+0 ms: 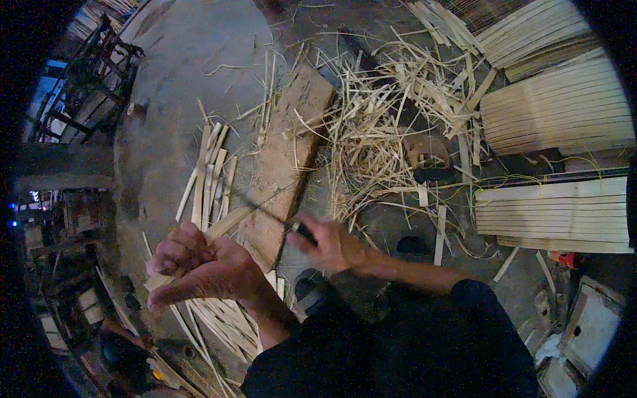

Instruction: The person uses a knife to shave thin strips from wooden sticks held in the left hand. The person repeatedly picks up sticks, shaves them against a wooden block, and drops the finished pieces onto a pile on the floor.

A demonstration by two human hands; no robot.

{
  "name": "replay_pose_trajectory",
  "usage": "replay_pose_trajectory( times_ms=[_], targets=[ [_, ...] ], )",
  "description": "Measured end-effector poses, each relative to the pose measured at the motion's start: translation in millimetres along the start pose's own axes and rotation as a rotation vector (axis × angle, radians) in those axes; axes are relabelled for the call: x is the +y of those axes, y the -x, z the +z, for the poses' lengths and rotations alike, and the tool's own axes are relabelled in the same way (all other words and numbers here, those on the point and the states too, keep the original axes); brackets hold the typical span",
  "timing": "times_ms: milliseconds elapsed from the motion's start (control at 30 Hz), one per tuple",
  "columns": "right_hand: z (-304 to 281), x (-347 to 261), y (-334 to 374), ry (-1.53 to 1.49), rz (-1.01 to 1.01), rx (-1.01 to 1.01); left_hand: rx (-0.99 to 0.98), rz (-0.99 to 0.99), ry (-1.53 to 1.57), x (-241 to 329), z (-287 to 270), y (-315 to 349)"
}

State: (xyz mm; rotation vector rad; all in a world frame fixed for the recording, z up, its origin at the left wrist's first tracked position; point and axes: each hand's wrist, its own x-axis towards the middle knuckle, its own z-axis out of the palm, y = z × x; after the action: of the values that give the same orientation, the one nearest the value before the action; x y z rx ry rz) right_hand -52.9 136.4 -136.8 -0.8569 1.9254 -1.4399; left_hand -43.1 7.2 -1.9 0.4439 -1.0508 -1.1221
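Note:
My left hand [211, 266] is closed around a flat, pale strip of bamboo or wood [229, 221], whose far end points toward the wooden plank [277, 166]. In my right hand [334, 247] is a knife [264, 210], gripped by its dark handle. Its thin blade, smeared by motion, reaches left over the plank and comes close to the strip's far end. I cannot tell whether blade and strip touch. The plank lies slanted on the floor in front of me, its surface rough and worn.
Curled shavings [378, 132] heap up right of the plank. Loose strips [213, 179] lie left of it, and more strips [222, 328] lie under my left forearm. Stacked slat bundles [557, 109] stand at the right. A dark metal-framed object [99, 86] is at the far left.

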Motion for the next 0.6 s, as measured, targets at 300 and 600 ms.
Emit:
replay_pose_trajectory(
  times_ms=[300, 600],
  targets=[
    [-11.2, 24.2, -12.9, -0.046, 0.141, 0.037, -0.030, -0.073, 0.023, -4.6, 1.0, -6.2],
    [-8.6, 29.4, -7.3, 0.093, 0.138, 0.106, -0.131, -0.004, -0.048, -2.6, 9.4, 7.3]
  ],
)
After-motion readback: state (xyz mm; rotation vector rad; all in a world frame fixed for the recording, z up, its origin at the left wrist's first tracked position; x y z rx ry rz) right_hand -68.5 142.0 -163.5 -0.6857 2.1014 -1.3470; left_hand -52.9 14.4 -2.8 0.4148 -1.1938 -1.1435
